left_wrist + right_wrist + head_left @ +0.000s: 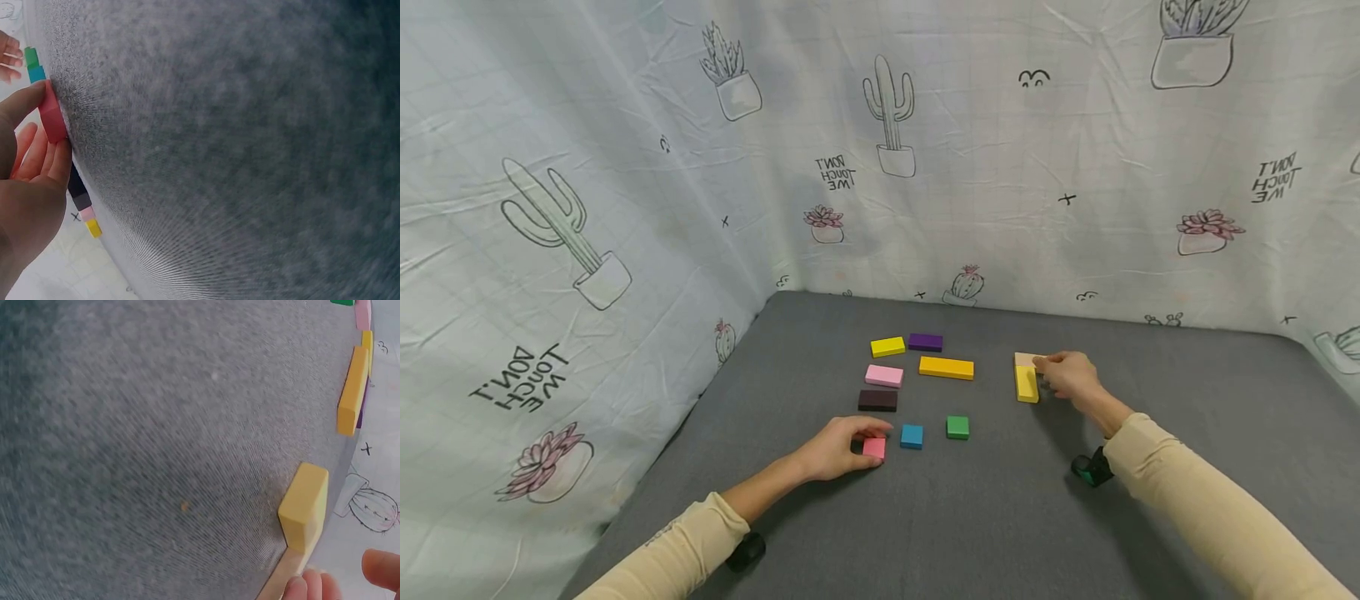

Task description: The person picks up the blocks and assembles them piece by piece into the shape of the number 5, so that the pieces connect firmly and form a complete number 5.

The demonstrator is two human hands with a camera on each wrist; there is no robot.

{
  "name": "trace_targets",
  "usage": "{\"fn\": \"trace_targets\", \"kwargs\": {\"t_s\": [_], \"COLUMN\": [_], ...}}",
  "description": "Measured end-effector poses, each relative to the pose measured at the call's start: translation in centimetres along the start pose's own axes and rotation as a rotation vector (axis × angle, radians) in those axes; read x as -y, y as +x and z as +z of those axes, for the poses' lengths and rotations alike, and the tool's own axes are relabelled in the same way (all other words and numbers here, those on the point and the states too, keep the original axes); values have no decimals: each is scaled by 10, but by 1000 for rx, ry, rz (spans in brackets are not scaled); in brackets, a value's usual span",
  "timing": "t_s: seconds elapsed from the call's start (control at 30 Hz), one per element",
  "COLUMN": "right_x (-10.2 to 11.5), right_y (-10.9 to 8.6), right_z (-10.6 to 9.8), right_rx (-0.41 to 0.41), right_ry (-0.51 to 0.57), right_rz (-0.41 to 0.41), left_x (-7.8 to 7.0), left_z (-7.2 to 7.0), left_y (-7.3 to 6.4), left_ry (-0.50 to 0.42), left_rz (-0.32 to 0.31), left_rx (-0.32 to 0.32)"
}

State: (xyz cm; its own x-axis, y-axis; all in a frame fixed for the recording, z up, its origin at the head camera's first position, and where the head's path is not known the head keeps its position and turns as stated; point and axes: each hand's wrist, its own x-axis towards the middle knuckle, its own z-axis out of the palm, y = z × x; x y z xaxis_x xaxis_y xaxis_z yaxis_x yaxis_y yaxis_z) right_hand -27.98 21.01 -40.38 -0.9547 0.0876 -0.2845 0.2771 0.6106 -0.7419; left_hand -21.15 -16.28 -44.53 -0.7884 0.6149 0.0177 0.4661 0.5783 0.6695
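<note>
In the head view my left hand (838, 447) pinches a small coral-pink square block (874, 448) on the grey table. The left wrist view shows the thumb at one end of that block (54, 112) and fingertips at the other. My right hand (1072, 379) is at a beige block (1028, 359), fingertips (296, 589) against it and another digit held apart. A light-yellow block (1026, 385) meets the beige one at a corner, forming an angled shape. Beside the left hand lie a blue square block (912, 437) and a black block (877, 401).
A green square block (957, 427) lies between the hands. Farther back are a pink block (884, 376), an orange-yellow bar (946, 367), a bright yellow block (887, 347) and a purple block (926, 342). A cactus-print curtain (970, 167) hangs behind the grey table (1000, 533).
</note>
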Motion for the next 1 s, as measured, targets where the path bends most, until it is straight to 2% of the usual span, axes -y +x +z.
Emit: {"fn": "trace_targets", "kwargs": {"t_s": [0.2, 0.43, 0.73, 1.0], "right_x": [3, 9, 23, 37], "right_y": [1, 7, 13, 20], "right_z": [-5, -5, 14, 37], "right_rx": [23, 87, 162, 283], "right_ry": [13, 70, 123, 193], "right_rz": [-26, -144, -250, -323], "left_x": [1, 2, 2, 1], "left_z": [0, 0, 0, 1], "left_y": [0, 0, 0, 0], "left_ry": [0, -5, -1, 1], "left_rz": [-7, -8, -20, -7], "left_rx": [2, -1, -3, -7]}}
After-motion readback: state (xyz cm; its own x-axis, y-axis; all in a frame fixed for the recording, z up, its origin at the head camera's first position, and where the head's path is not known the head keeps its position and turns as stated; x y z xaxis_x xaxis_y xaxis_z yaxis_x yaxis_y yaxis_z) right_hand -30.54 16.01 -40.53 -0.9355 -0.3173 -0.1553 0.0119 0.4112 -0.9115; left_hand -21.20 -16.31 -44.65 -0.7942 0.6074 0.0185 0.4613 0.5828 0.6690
